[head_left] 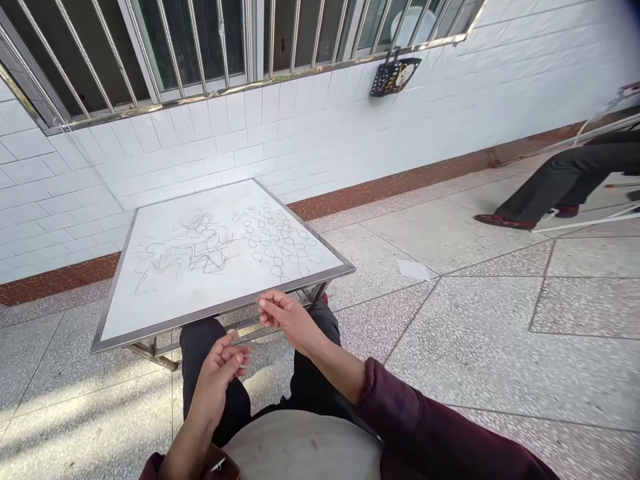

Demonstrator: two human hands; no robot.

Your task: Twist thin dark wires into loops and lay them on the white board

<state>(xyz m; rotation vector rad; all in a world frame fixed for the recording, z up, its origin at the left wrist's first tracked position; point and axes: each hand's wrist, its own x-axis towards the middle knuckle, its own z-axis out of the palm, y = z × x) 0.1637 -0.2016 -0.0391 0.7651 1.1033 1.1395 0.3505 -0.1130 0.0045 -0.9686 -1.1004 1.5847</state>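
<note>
In the head view my right hand (281, 313) is in front of the table's near edge, thumb and fingers pinched together. Whatever is in that pinch is too thin to make out. Lower and to the left, over my lap, my left hand (224, 360) has loosely curled fingers, with the thumb apart from the fingertips. A white-topped table (165, 313) with a metal rim stands before me. On its left half lies a loose tangle of thin bent wires (205, 250). Several thin wire pieces bent into rounded loops (280, 240) are spread over the right half.
Behind the table is a white tiled wall (320, 147) with a barred window (200, 47). A patterned bag (395, 75) hangs from the bars. Another person's legs (545, 187) show at the right. A pale sheet (414, 270) lies on the floor.
</note>
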